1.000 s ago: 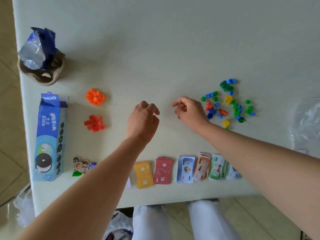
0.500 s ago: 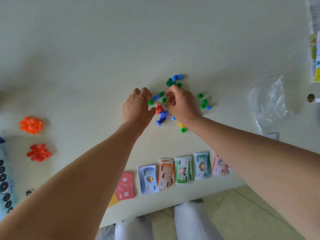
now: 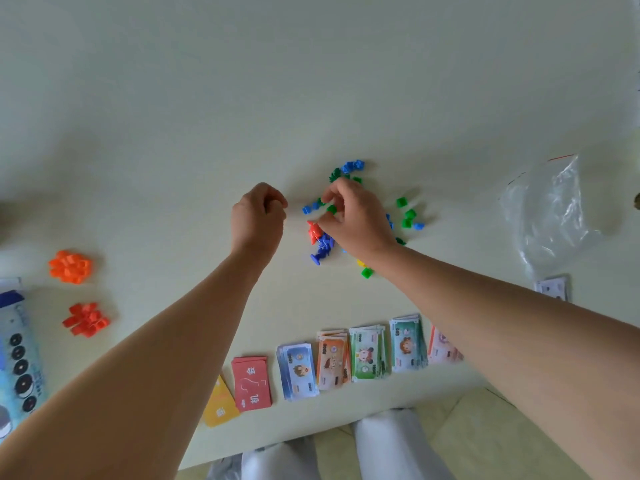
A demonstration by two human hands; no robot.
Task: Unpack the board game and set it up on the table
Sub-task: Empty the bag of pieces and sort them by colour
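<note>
Table (image 3: 311,81): cookie box (image 3: 20,358) left, bag (image 3: 550,209) right, right fingers (image 3: 337,188) around green piece (image 3: 331,208).

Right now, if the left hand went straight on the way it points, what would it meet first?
Probably nothing: past the left hand the way looks free, only table, as far as shown.

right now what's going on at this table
A person seems to be sorting a mixed pile of small game pieces on the table. The right hand pinches a green piece over it; the left hand is curled beside it, contents hidden. An orange pile and a red pile sit at left; play money and cards line the near edge.
</note>
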